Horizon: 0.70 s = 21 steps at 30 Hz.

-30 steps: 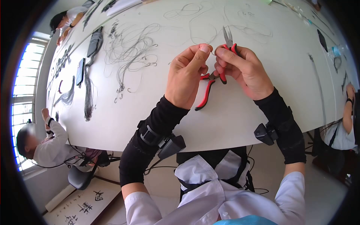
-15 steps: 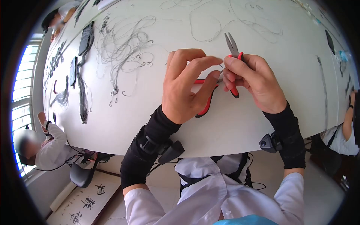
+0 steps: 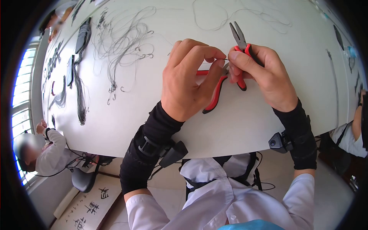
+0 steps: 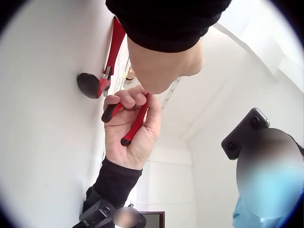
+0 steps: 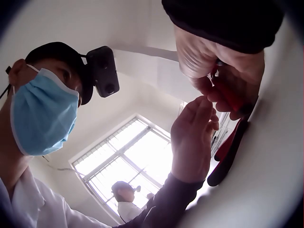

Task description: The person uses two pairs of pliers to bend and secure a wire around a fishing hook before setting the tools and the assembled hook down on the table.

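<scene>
Thumb and index finger of my left hand (image 3: 188, 78) pinch one end of a small dark fish hook (image 3: 226, 59), its shape mostly hidden by the fingertips. Its other end is between the thumb and fingertips of my right hand (image 3: 264, 73). That right hand also grips red-handled long-nose pliers (image 3: 238, 36) in its palm, their bare tips parted and pointing away from me. Below both hands, a second pair of red-and-black pliers (image 3: 217, 94) lies on the white table (image 3: 245, 126). In the left wrist view, the held pliers' handles (image 4: 135, 126) cross the right palm.
Hooks with tangled fishing line (image 3: 122, 46) spread over the table to the left. Beyond them lie a dark bundle of line (image 3: 81, 99) and a phone (image 3: 70, 71). Loose loops of line (image 3: 230, 19) lie farther back. Other people sit around the table's edges.
The left hand's fingers opened apart half a second ago and have come together at the hook again. The right hand has shifted slightly rightward, still gripping the pliers.
</scene>
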Available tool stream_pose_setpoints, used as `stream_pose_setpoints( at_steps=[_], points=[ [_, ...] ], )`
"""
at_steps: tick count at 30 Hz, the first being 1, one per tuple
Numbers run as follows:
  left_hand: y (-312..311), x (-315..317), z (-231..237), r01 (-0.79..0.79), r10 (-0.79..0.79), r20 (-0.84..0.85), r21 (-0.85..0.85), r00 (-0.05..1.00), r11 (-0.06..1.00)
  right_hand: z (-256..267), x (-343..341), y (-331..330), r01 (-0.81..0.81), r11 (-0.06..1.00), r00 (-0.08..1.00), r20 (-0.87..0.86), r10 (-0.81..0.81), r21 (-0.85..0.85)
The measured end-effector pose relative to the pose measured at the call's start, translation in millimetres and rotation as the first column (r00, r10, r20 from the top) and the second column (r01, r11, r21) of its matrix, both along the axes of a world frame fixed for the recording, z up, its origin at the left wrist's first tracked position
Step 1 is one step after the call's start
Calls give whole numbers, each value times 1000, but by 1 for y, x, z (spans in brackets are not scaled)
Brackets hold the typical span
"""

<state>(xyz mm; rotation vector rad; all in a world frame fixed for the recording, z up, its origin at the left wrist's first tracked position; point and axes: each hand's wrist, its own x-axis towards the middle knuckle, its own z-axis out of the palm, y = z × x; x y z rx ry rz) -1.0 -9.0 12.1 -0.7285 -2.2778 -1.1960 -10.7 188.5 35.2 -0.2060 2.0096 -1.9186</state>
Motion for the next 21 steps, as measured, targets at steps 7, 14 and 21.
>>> stream_pose_setpoints(
  at_steps=[7, 14, 21],
  points=[
    [3, 1, -4, 16, -17, 37, 34, 999, 999, -2, 2, 0, 9, 1000, 1000, 16, -9, -26],
    [8, 8, 2, 10, -37, 240, 112, 970, 994, -3, 4, 0, 19, 1000, 1000, -6, -19, -24],
    [10, 10, 2, -27, -104, 424, 293, 900, 956, -2, 5, 1, 35, 999, 998, -44, -35, -18]
  ],
)
